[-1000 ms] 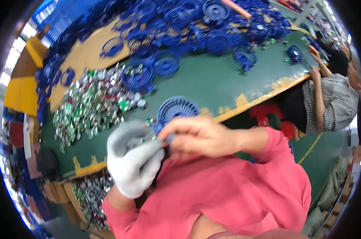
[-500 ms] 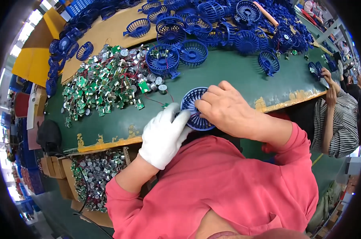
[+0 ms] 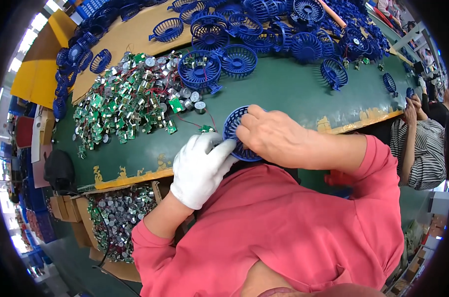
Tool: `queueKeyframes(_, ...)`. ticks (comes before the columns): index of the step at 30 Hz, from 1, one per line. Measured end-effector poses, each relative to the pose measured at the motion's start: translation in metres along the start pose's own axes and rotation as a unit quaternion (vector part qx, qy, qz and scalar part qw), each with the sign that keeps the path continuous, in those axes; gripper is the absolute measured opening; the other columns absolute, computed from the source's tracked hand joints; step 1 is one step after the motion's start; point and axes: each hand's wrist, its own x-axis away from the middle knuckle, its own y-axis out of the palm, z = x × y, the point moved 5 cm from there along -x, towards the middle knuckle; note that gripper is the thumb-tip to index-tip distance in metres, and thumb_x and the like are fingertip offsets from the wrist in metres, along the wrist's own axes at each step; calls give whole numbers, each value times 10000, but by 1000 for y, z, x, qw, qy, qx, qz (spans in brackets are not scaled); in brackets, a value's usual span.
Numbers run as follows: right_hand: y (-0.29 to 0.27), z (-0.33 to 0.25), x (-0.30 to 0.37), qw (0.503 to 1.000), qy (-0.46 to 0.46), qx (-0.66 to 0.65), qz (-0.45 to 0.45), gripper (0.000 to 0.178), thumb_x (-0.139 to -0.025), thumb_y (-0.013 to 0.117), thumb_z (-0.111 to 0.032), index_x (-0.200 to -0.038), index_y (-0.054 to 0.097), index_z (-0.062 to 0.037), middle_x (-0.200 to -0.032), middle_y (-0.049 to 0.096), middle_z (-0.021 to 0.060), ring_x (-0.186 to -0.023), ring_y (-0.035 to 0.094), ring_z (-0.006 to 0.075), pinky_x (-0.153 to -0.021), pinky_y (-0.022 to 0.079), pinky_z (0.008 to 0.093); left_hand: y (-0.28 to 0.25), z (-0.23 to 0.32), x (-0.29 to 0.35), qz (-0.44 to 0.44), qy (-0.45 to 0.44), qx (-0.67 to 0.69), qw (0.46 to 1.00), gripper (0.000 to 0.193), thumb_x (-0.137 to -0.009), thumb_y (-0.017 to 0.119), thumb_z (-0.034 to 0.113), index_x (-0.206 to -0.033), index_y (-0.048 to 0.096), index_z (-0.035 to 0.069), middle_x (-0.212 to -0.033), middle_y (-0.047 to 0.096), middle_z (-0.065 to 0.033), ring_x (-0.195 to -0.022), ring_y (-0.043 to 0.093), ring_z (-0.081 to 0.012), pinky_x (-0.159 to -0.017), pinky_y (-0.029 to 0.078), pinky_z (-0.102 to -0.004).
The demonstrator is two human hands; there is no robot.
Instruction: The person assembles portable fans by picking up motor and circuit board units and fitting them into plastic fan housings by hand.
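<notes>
A round blue slatted plastic fan housing [image 3: 231, 125] is held at the front edge of the green table, its open side up. My left hand [image 3: 198, 171], in a white glove, grips the near left side of its rim with thumb and fingers. Bare, my right hand [image 3: 274, 137] reaches over from the right, its bent fingers pressed together inside the housing; what they pinch is hidden. Beside the gloved fingers lies a small green circuit board [image 3: 206, 128], with red wires running up toward a heap of motors.
A heap of circuit boards with silver motors [image 3: 130, 99] covers the table's left. Many blue fan housings [image 3: 239, 60] are piled at the back. Below the edge stands a cardboard box [image 3: 76, 213] of similar parts. A co-worker in a striped sleeve [image 3: 422, 153] sits at right.
Both hands stay at the fan housing, with the right hand shifted slightly left over it. The co-worker's housing at right now lies on the table, out of their hand.
</notes>
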Motion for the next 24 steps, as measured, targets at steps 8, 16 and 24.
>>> queueKeyframes(8,-41,35,45,967,67,-21,246,352,-715,719,-40,-1055,628,-25,-739,566,96,-678,538,269,-594,449,358,-24,-28,-3,119,-95,146,978,226,-731,692,84,-943,647,20,-975,625,-129,-859,612,-250,-759,492,-336)
queueKeyframes(16,-6,195,186,884,347,271,157,365,-756,592,11,-1109,603,-82,-1093,584,91,-1066,527,291,-868,451,388,19,-83,-39,-4,-121,-170,978,224,-834,647,307,-937,628,108,-811,643,-100,-737,629,-301,-622,495,-410)
queueKeyframes(24,17,193,195,923,301,195,141,212,-731,684,-79,-937,636,-83,-964,610,75,-1034,524,278,-866,432,399,29,-79,-50,-64,-107,-159,979,314,-765,683,276,-978,571,75,-823,657,-110,-736,648,-311,-627,512,-425)
